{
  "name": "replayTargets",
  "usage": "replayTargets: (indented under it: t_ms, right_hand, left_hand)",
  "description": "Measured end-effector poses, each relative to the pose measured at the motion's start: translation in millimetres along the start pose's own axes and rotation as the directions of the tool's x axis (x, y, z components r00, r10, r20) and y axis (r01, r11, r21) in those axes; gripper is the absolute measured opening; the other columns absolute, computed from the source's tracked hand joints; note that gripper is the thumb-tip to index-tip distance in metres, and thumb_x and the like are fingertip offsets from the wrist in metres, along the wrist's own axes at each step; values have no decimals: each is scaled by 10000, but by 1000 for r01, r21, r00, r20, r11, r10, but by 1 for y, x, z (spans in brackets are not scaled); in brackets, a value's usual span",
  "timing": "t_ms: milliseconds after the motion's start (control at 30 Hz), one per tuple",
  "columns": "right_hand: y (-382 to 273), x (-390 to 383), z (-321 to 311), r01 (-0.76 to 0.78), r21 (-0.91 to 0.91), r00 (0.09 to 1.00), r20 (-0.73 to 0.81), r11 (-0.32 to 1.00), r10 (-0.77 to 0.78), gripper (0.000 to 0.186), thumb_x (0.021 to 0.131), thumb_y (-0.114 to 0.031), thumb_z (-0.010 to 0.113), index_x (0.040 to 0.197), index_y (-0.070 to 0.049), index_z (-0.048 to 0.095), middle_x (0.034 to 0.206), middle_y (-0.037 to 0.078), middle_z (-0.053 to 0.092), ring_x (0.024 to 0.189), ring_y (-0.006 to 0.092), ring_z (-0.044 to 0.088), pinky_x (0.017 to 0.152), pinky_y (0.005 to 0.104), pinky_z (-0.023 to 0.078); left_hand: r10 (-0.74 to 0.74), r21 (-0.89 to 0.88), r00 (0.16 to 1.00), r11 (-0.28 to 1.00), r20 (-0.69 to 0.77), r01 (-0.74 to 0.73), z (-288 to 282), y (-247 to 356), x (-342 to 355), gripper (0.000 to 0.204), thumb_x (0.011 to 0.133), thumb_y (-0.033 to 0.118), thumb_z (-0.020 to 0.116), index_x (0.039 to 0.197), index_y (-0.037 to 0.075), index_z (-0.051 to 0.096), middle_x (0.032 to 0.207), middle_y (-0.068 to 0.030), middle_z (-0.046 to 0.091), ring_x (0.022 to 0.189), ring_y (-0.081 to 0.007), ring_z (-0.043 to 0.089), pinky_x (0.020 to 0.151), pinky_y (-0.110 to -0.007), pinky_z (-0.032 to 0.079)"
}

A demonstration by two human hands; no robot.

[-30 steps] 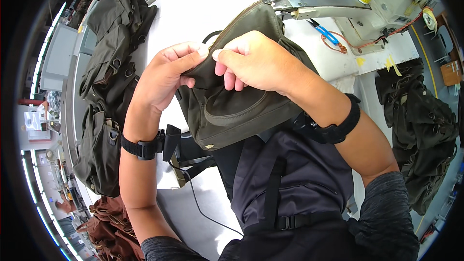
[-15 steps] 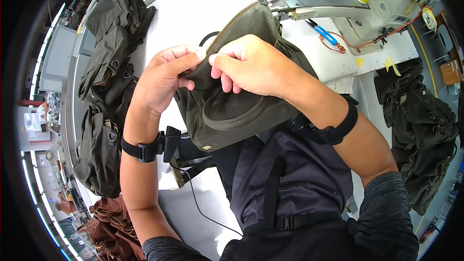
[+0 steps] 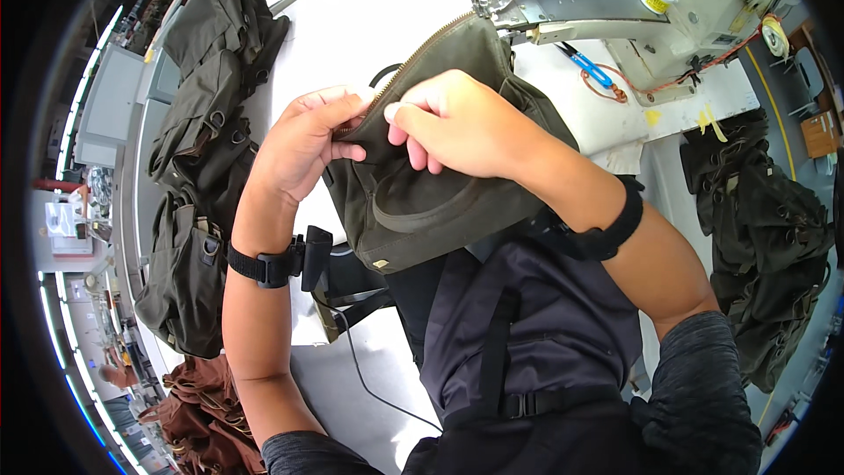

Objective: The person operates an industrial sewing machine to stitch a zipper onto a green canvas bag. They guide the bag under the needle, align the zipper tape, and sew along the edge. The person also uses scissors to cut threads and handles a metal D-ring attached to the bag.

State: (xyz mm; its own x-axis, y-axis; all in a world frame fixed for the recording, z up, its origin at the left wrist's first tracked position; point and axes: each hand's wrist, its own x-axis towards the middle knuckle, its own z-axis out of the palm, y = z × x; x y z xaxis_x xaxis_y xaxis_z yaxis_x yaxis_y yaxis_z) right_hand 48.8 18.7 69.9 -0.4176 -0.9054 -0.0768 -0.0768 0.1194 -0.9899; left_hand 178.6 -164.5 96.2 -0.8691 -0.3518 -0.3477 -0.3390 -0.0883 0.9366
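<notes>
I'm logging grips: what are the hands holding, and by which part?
The left hand and right hand pinch the dark green bag by its zippered edge.

Bag [image 3: 457, 215] in the middle, machine [image 3: 607, 10] behind it to the right, tool [image 3: 591, 68] on the table [image 3: 369, 9] by that, more bags [image 3: 198, 154] left, another bunch [image 3: 763, 224] right.

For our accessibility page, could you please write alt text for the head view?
A person's left hand and right hand handle the zippered edge of a dark green bag at a sewing machine, with similar bags nearby.
</notes>
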Motion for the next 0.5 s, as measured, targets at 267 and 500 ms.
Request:
replayTargets:
  t_ms: [267,500]
  right_hand:
    - [15,-47,7,353,1,910,-231,936,-343,272,1061,-210,613,932,7,715,655,35,634,596,65,593,556,251,453]
    - [15,-59,0,385,9,904,-207,923,-375,254,1064,-208,628,966,9,717,747,39,685,670,72,641,602,244,493]
  left_hand:
    - [161,356,985,926,-62,-128,16,1,-8,265,1051,334,652,1030,94,762,915,47,716,774,-19,618,601,-207,503]
    - [106,286,988,955,-109,-71,17,13,-13,337,1052,368,637,1083,65,780,873,45,693,728,-23,597,580,-210,487]
